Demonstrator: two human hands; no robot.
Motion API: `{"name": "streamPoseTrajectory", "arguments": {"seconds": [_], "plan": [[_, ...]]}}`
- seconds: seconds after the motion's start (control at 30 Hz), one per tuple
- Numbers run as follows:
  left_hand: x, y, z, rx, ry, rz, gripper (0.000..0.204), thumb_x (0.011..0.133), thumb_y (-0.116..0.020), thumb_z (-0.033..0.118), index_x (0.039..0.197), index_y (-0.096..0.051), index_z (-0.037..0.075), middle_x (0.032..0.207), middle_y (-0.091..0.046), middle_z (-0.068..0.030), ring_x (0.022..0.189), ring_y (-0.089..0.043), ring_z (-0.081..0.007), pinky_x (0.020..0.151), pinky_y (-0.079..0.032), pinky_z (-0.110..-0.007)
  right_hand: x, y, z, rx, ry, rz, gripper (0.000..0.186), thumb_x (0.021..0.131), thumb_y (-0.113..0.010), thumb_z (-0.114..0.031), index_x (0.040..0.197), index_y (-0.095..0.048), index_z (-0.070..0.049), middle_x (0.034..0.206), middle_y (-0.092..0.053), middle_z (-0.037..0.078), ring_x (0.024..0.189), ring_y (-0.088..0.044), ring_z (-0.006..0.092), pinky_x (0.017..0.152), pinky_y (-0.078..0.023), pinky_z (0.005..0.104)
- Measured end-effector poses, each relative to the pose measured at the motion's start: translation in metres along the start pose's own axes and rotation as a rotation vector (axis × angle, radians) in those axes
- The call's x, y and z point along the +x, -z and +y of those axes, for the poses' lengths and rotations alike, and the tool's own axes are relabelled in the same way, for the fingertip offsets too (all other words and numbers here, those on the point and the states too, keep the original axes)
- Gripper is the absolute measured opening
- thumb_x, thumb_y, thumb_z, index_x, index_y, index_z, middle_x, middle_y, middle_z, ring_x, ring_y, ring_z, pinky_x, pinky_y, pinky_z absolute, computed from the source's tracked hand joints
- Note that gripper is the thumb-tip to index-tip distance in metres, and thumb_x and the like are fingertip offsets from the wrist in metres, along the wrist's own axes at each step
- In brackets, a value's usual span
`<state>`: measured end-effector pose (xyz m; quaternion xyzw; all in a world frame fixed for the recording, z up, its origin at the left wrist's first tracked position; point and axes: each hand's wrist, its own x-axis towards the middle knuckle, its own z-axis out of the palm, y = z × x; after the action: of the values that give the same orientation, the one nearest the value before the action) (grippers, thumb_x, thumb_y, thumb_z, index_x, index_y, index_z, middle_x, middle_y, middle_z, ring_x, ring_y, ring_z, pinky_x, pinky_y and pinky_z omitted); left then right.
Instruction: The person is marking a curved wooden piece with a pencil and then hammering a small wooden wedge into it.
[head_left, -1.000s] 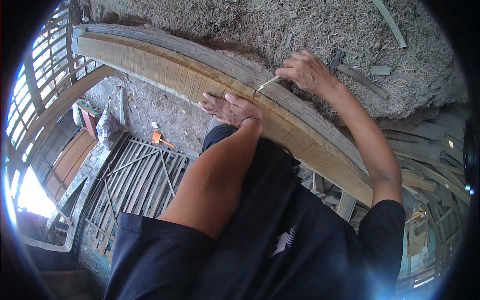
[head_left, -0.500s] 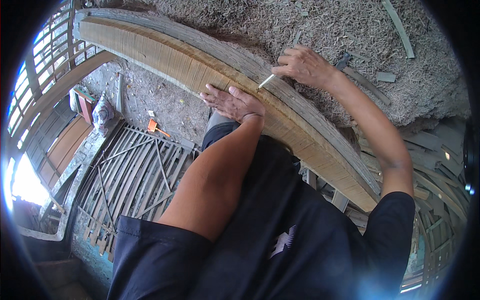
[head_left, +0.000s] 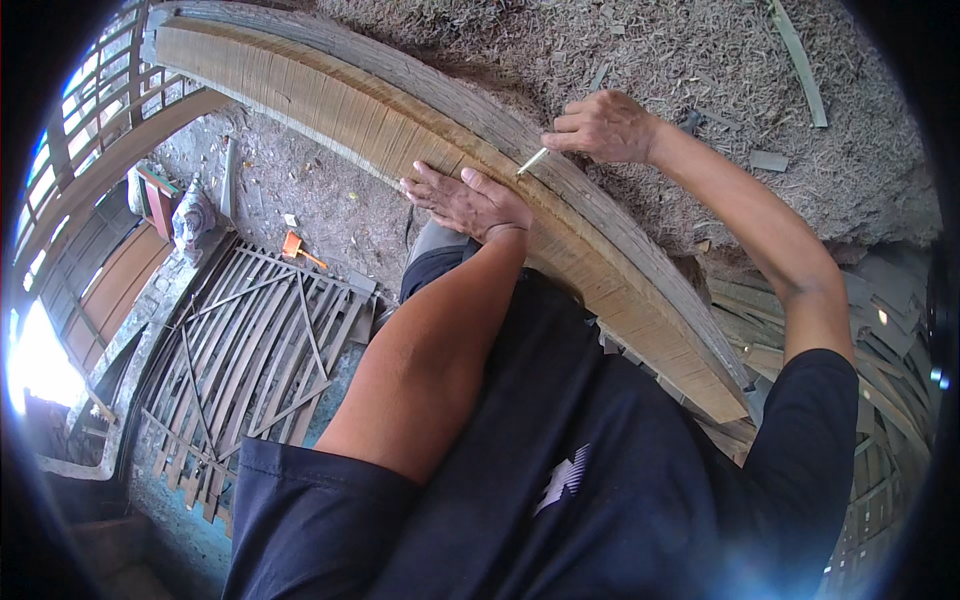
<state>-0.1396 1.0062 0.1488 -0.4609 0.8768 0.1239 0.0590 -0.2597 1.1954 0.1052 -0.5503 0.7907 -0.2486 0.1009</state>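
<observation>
Dry shavings (head_left: 640, 50) cover the ground on the far side of the beam (head_left: 300, 90), and on the near left the floor (head_left: 345, 215) is grey and dusty. The beam is long and curved; it crosses the view from upper left to lower right, just in front of the person's body. Its near face is pale brown with many saw lines, and its far side is grey and rough.

The left hand (head_left: 468, 202) lies palm down on the near face, with the grip released and the fingers spread. The right hand (head_left: 605, 128) is above the far side and pinches a thin pale stick (head_left: 534, 160) in its closed fingers. The stick slants down to the left, and its lower tip is at the beam's top edge; whether it really touches, I cannot tell.

Beyond the right forearm, a dark tool head (head_left: 690, 121) shows partly, because the arm covers the place next to it. A small pale offcut (head_left: 768, 161) and a long greenish strip (head_left: 800, 65) lie on the shavings. To the right, loose boards (head_left: 775, 320) are piled, partly behind the arm.

At left, an orange scoop (head_left: 291, 244) lies on the floor near a slatted panel (head_left: 260, 330). A whitish bundle (head_left: 194, 215) stands beside a reddish board (head_left: 160, 210), and an open lattice (head_left: 80, 130) rises behind them. The dark shirt (head_left: 600, 490) hides much of the lower middle, including part of the beam's lower edge.
</observation>
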Motion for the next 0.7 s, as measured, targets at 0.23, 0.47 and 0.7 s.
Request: {"name": "streamPoseTrajectory", "arguments": {"seconds": [0.23, 0.47, 0.7], "plan": [[0.001, -0.001, 0.001, -0.008, -0.011, 0.026, 0.072, 0.105, -0.035, 0.042, 0.168, -0.010, 0.017, 0.175, 0.000, -0.0174, 0.161, -0.001, -0.0399, 0.125, -0.010, -0.061, 0.004, 0.003, 0.000, -0.038, 0.047, 0.038, 0.020, 0.089, -0.063, -0.013, 0.107, -0.069, -0.021, 0.083, -0.066, -0.002, 0.079, -0.071, 0.0136, 0.067, -0.061, 0.0286], [-0.001, 0.000, -0.001, -0.034, -0.053, 0.059, 0.072, 0.104, -0.039, 0.038, 0.167, -0.013, 0.015, 0.174, 0.000, -0.0181, 0.160, -0.002, -0.0401, 0.125, -0.009, -0.061, 0.018, 0.013, -0.014, -0.098, -0.083, -0.259, 0.016, 0.101, -0.061, -0.028, 0.098, -0.064, -0.012, 0.078, -0.066, 0.005, 0.072, -0.071, 0.0203, 0.063, -0.059, 0.0354], [0.002, 0.002, -0.004, -0.042, -0.055, 0.041, 0.074, 0.103, -0.041, 0.038, 0.166, -0.014, 0.011, 0.174, -0.001, -0.0206, 0.160, -0.003, -0.0436, 0.125, -0.007, -0.061, 0.024, 0.007, 0.001, -0.037, 0.091, -0.237, 0.015, 0.101, -0.057, -0.026, 0.096, -0.060, -0.012, 0.075, -0.066, 0.004, 0.070, -0.073, 0.0228, 0.058, -0.058, 0.0375]]}}
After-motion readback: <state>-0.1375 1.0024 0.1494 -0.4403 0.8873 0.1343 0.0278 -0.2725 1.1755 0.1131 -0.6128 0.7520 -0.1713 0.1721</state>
